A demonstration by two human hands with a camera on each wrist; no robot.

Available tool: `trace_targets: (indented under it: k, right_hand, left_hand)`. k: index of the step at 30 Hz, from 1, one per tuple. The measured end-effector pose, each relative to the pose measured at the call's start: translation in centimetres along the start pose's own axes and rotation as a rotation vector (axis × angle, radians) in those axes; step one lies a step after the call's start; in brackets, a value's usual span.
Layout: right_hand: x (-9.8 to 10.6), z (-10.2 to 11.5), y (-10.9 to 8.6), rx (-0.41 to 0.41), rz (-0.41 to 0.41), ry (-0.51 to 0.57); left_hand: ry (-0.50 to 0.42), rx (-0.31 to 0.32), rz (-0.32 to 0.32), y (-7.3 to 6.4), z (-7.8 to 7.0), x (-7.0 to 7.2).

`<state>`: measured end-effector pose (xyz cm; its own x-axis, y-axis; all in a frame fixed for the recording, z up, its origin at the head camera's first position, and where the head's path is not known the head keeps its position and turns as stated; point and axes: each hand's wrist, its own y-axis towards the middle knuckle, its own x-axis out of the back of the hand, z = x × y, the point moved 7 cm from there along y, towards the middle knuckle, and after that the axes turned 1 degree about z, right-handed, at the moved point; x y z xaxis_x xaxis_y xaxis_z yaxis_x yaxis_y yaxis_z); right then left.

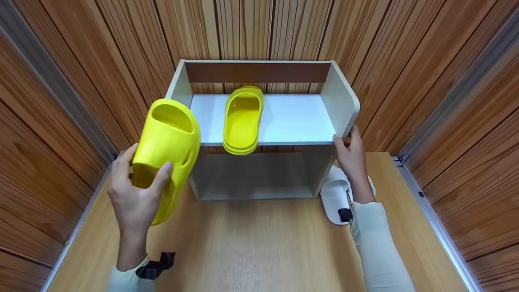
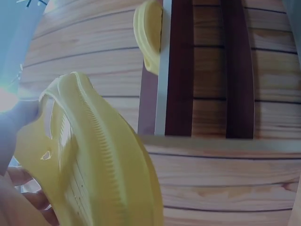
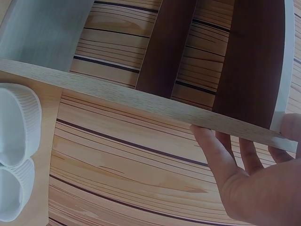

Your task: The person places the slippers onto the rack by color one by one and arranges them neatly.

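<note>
My left hand [image 1: 136, 198] grips a yellow slipper [image 1: 168, 150] at its strap, thumb on one side and fingers on the other. The slipper is tilted, toe up, in front of the left end of a small white shelf [image 1: 292, 117]. Another yellow slipper [image 1: 242, 121] stands on the shelf's upper board, left of the middle, its near end slightly over the front edge. At the shelf's right side panel [image 1: 342, 97], my right hand [image 1: 352, 158] holds the panel edge, with the thumb near the board's front corner and the fingers [image 3: 214, 146] against the outer face.
A pair of white slippers [image 1: 335, 196] stands on the wooden floor [image 1: 251, 243] right of the shelf, partly hidden by the right forearm. The shelf has a lower compartment [image 1: 255, 174] beneath the upper board. Wood-panelled walls [image 1: 61, 81] enclose the back and both sides.
</note>
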<state>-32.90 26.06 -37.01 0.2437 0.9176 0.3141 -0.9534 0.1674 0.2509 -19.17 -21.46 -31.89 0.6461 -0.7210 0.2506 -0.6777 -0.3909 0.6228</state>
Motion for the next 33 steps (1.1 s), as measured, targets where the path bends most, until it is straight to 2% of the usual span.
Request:
trace_targets:
  k: [4, 11, 22, 33]
  right_hand:
    - [-0.1, -0.1, 0.1, -0.008, -0.001, -0.007]
    - [0.0, 0.0, 0.0, 0.015, 0.007, 0.028]
    - [0.1, -0.2, 0.0, -0.038, 0.012, 0.0]
    - [-0.1, -0.2, 0.1, -0.041, 0.022, 0.018]
  left_hand:
    - [-0.017, -0.015, 0.038, 0.0, -1.2, -1.0]
    - [-0.089, -0.099, 0.082, 0.1, -3.3, -3.0]
    - [-0.134, -0.109, 0.154, 0.4, -5.7, -6.0]
    - [-0.167, -0.088, 0.202, 1.2, -8.0, -8.3]
